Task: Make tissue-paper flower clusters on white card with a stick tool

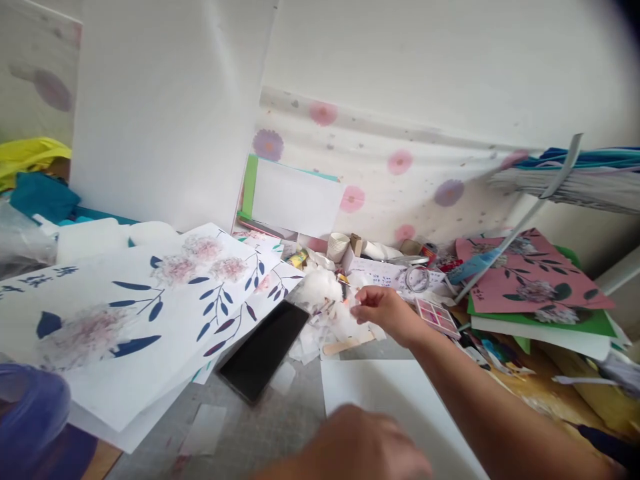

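My right hand (385, 312) reaches over a pile of white cotton fluff (320, 287) and paper scraps. Its thumb and fingertips are pinched together; anything between them is too small to make out. Below it, a flat wooden stick (349, 343) lies at the pile's edge. My left hand (357, 443) is low in the foreground, over a blank white sheet (395, 383). Motion blurs it, and its fingers are hidden. A black phone (265, 350) rests left of the sheet on a grey cutting mat (280, 427).
Flower-decorated paper sheets (185, 287) spread across the left. A purple round object (33, 417) stands at the near left. Paper cups (338, 247), a tape roll (417, 279) and a pink palette (437, 316) sit behind and right. Pink decorated paper (530, 273) lies at far right.
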A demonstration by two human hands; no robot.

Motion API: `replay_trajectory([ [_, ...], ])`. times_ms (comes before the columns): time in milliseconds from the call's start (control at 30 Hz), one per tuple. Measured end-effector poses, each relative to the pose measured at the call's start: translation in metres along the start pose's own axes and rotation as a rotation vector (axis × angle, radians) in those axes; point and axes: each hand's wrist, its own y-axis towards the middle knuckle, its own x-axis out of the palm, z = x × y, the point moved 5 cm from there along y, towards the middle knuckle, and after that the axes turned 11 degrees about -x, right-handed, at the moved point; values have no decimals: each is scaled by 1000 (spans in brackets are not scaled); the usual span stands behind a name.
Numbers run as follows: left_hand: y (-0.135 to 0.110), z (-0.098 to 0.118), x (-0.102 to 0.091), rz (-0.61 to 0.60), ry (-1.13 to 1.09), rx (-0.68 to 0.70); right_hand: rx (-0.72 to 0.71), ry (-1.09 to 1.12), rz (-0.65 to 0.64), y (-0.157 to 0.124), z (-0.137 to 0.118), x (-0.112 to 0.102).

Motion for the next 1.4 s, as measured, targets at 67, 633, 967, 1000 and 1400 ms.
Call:
replay_trajectory([
  [67, 13, -10, -27, 193, -42, -183, 21, 112, -21, -26, -6, 3],
  [633, 29, -65, -39, 246, -492, -723, 18, 168, 42, -78, 23, 20],
  [967, 28, -66, -43, 265, -447, -750, -178, -41, 151, -78, 16, 24],
  [1000, 29, -67, -42, 261, -435, -770, -181, -92, 150, -77, 14, 23],
  [1400, 31, -81, -44, 267, -108, -719, 298, -786, 76, -146, 40, -116],
])
